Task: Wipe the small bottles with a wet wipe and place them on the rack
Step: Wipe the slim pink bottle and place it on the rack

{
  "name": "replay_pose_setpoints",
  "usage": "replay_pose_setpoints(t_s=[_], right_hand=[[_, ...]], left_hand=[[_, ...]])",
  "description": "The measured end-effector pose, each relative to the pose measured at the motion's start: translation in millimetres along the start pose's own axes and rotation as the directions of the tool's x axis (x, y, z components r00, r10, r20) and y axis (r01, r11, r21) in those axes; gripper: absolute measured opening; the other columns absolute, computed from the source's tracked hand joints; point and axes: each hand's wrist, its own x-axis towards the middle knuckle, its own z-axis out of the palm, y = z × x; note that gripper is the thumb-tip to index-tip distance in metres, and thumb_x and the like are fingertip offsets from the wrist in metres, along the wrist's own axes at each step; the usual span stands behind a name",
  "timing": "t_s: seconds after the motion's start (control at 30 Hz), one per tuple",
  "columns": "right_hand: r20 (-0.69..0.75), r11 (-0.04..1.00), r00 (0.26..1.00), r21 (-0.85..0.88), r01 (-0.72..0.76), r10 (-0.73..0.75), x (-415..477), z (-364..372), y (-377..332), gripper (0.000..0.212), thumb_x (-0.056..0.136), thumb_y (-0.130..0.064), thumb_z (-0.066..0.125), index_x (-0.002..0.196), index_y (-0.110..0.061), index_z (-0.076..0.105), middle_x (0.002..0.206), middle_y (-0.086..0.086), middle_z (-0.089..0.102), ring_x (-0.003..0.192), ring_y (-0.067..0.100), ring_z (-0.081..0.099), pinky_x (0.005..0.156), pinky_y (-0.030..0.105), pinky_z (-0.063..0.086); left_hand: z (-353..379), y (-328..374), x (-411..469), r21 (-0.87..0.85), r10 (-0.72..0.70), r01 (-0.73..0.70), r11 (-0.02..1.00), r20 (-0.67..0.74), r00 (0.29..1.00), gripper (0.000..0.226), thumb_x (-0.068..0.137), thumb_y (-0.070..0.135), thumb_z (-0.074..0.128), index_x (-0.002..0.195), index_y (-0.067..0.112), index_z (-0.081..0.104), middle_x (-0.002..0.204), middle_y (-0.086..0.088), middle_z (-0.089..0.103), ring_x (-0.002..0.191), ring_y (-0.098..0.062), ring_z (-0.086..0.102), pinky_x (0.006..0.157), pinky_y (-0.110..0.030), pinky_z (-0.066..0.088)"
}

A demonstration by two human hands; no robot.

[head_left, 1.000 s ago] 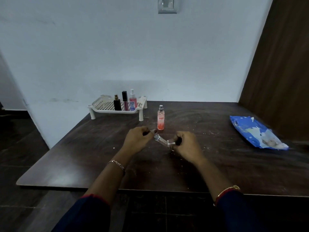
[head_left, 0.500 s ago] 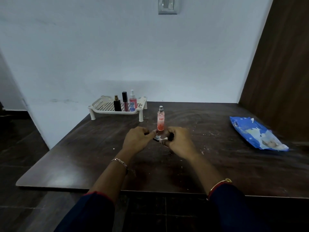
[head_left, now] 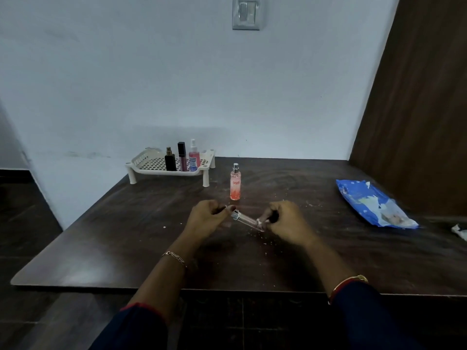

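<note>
While both forearms are crossing the table (head_left: 101,248) near edge, left hand (head_left: 206,218) is pinching the cap end of a clear vial (head_left: 246,219); right hand (head_left: 284,222) is gripping its other end through a wipe (head_left: 260,221). Vial is hanging tilted just above mid-table, bare wood all round. Just behind, a pink bottle (head_left: 235,183) is standing alone. Pack (head_left: 374,204) is lying near the right edge. Rack (head_left: 151,164) is sitting at the far-left corner, three bottles on its right side, left side open.

Three bottles (head_left: 182,157) stand on the rack (head_left: 151,164) at the table's (head_left: 353,261) back left, wipes pack (head_left: 374,204) far right.
</note>
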Motion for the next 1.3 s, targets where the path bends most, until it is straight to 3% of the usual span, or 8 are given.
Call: replay_pose_setpoints(t_s=[0.13, 0.27, 0.4, 0.53, 0.83, 1.0, 1.13, 1.3], right_hand=[[-0.153, 0.893, 0.973, 0.442, -0.088, 0.171, -5.6, 4.4, 0.1, 0.011, 0.072, 0.004, 0.075, 0.078, -0.003, 0.07, 0.085, 0.007, 0.073, 0.075, 0.006, 0.065, 0.067, 0.014, 0.051], [-0.161, 0.642, 0.885, 0.745, -0.181, 0.437, -5.1, 11.7, -3.5, 0.011, 0.075, -0.004, 0.075, 0.084, -0.005, 0.069, 0.079, 0.005, 0.07, 0.064, 0.006, 0.059, 0.056, 0.015, 0.048], [-0.017, 0.364, 0.842, 0.906, -0.215, 0.539, -2.6, 17.5, -15.9, 0.01, 0.078, 0.004, 0.068, 0.085, -0.003, 0.067, 0.073, 0.003, 0.069, 0.056, 0.005, 0.058, 0.048, 0.013, 0.048], [0.06, 0.242, 0.841, 0.945, -0.222, 0.537, 0.5, 18.9, -28.9, 0.013, 0.082, 0.006, 0.063, 0.079, -0.006, 0.065, 0.081, 0.004, 0.069, 0.072, 0.01, 0.062, 0.055, 0.013, 0.054], [0.129, 0.261, 0.866, 0.923, -0.283, 0.484, 18.7, 53.6, -75.6, 0.009, 0.081, -0.004, 0.069, 0.086, 0.001, 0.063, 0.076, 0.011, 0.066, 0.049, 0.005, 0.063, 0.048, 0.014, 0.053], [0.114, 0.434, 0.889, 0.841, -0.324, 0.442, 42.7, 75.9, -106.0, 0.017, 0.086, -0.014, 0.068, 0.091, 0.0, 0.062, 0.067, 0.009, 0.06, 0.033, 0.002, 0.049, 0.033, 0.012, 0.037], [0.145, 0.561, 0.927, 0.759, -0.329, 0.347, 65.0, 91.5, -129.7, 0.016, 0.086, -0.017, 0.068, 0.083, -0.001, 0.064, 0.064, 0.008, 0.057, 0.043, 0.01, 0.047, 0.045, 0.02, 0.041], [0.122, 0.698, 0.954, 0.657, -0.284, 0.273, 93.4, 111.4, -143.3, 0.019, 0.084, -0.021, 0.07, 0.072, -0.008, 0.066, 0.061, 0.006, 0.061, 0.046, 0.011, 0.05, 0.048, 0.023, 0.046]], left_hand=[[0.8, 9.2, -4.0, -0.206, -0.024, 0.016, 0.978, -0.035, 0.999, 0.013, 0.085, 0.018, 0.065, 0.09, 0.006, 0.062, 0.093, -0.015, 0.073, 0.079, -0.022, 0.072, 0.065, -0.027, 0.057], [-2.8, 19.2, -10.2, -0.307, -0.012, -0.012, 0.952, -0.077, 0.997, 0.018, 0.084, 0.016, 0.065, 0.097, 0.004, 0.062, 0.092, -0.012, 0.073, 0.083, -0.021, 0.072, 0.073, -0.031, 0.058], [-6.9, 27.6, -15.1, -0.341, 0.015, -0.047, 0.939, -0.098, 0.995, 0.025, 0.083, 0.013, 0.066, 0.103, -0.002, 0.062, 0.092, -0.013, 0.072, 0.081, -0.018, 0.072, 0.073, -0.027, 0.059], [-14.6, 31.2, -20.4, -0.383, 0.046, -0.094, 0.919, -0.132, 0.99, 0.012, 0.082, 0.009, 0.065, 0.094, 0.006, 0.064, 0.09, -0.012, 0.072, 0.078, -0.015, 0.071, 0.068, -0.021, 0.058], [-43.1, 24.1, -18.0, -0.204, 0.094, -0.199, 0.958, -0.434, 0.896, 0.013, 0.076, 0.015, 0.075, 0.087, 0.012, 0.068, 0.08, -0.004, 0.072, 0.08, -0.019, 0.07, 0.075, -0.033, 0.057], [-80.4, 23.8, -11.8, -0.02, 0.221, -0.271, 0.963, -0.519, 0.826, 0.012, 0.076, 0.016, 0.076, 0.083, 0.022, 0.068, 0.078, 0.004, 0.071, 0.075, -0.005, 0.068, 0.071, -0.022, 0.054], [-131.9, 27.1, 6.6, 0.074, 0.233, -0.235, 0.969, -0.581, 0.78, 0.009, 0.077, 0.022, 0.075, 0.077, 0.022, 0.066, 0.067, 0.014, 0.065, 0.064, 0.007, 0.062, 0.061, -0.007, 0.046], [-193.5, 30.6, 53.7, 0.107, 0.162, -0.125, 0.986, -0.519, 0.839, 0.016, 0.081, 0.02, 0.071, 0.09, 0.007, 0.068, 0.082, -0.013, 0.072, 0.075, -0.024, 0.071, 0.078, -0.041, 0.058]])
